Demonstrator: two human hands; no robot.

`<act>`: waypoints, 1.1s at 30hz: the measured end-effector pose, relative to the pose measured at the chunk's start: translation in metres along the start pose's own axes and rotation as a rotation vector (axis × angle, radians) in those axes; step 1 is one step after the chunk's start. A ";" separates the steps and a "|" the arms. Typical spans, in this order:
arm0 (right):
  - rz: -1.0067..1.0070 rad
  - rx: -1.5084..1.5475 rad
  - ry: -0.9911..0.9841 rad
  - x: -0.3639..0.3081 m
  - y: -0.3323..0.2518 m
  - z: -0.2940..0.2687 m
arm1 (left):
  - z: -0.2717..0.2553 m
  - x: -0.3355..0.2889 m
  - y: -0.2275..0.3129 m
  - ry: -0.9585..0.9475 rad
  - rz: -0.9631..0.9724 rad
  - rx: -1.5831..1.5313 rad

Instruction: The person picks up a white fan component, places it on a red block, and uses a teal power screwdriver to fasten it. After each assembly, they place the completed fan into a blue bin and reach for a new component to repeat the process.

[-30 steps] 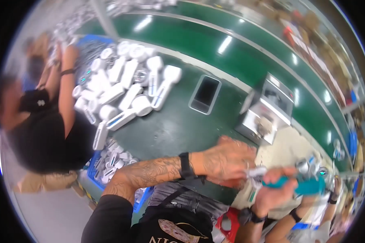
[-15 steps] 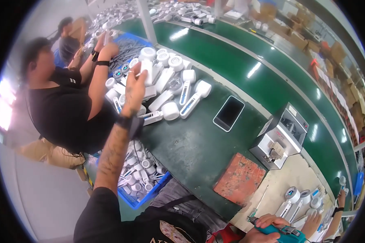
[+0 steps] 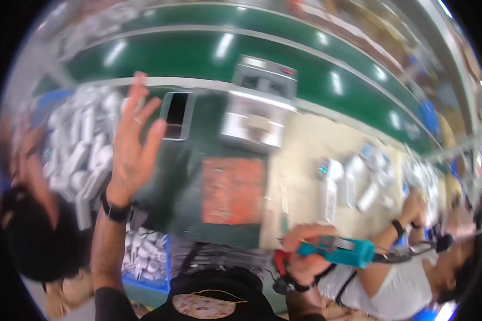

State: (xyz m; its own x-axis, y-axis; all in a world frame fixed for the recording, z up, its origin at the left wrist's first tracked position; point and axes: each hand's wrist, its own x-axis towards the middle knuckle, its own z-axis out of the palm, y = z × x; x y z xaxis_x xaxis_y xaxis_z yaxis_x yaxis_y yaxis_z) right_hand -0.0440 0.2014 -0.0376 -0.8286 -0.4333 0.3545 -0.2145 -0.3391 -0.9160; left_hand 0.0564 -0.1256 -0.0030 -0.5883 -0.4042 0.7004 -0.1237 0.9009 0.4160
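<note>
My left hand (image 3: 129, 152) is raised over the green tabletop with its fingers spread and nothing in it. Just left of it lies a heap of white handheld fans (image 3: 79, 144) with round heads, blurred by motion. At the lower right, my right hand (image 3: 304, 254) is wrapped round a teal electric screwdriver (image 3: 353, 252), which lies sideways in the grip with a dark cord trailing right. Its tip is hard to make out.
Around me are a phone (image 3: 178, 115), a worn orange-red slab (image 3: 233, 191), a silver machine (image 3: 258, 123), a slim hand screwdriver (image 3: 284, 206) and several fans (image 3: 331, 187). A blue crate (image 3: 168, 262) of white parts stands below. Co-workers (image 3: 40, 230) sit on both sides; a green conveyor (image 3: 198, 51) runs behind.
The view has swung right. My left hand has let go of a white fan at the heap and opened its fingers. My right hand still grips the electric screwdriver.
</note>
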 end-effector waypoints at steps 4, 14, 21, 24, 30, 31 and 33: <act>0.033 0.051 -0.066 -0.006 -0.008 -0.010 | 0.101 0.001 0.097 -0.513 0.152 -0.368; 0.096 0.225 -0.043 -0.034 -0.016 -0.044 | 0.245 -0.025 0.211 -0.738 0.285 -0.221; 0.076 0.051 -0.021 -0.020 -0.019 -0.047 | 0.230 -0.013 0.195 -0.647 0.112 -0.361; 0.089 -0.070 0.032 -0.013 -0.017 -0.044 | 0.193 -0.013 0.171 -0.500 0.172 -0.508; 0.070 -0.107 0.045 0.003 -0.009 -0.030 | 0.122 -0.016 0.114 -0.605 0.245 -0.401; 0.069 -0.096 0.057 0.005 -0.005 -0.028 | 0.117 -0.018 0.105 -0.627 0.272 -0.390; 0.067 -0.069 0.065 0.013 -0.001 -0.019 | 0.111 -0.025 0.097 -0.648 0.291 -0.376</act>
State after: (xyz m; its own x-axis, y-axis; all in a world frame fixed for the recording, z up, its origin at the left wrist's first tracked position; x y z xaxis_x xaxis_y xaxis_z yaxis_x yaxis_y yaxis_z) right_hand -0.0641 0.2119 -0.0352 -0.8737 -0.3971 0.2810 -0.1907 -0.2520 -0.9488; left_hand -0.0300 -0.0107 -0.0448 -0.9166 0.1149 0.3829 0.3156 0.7958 0.5167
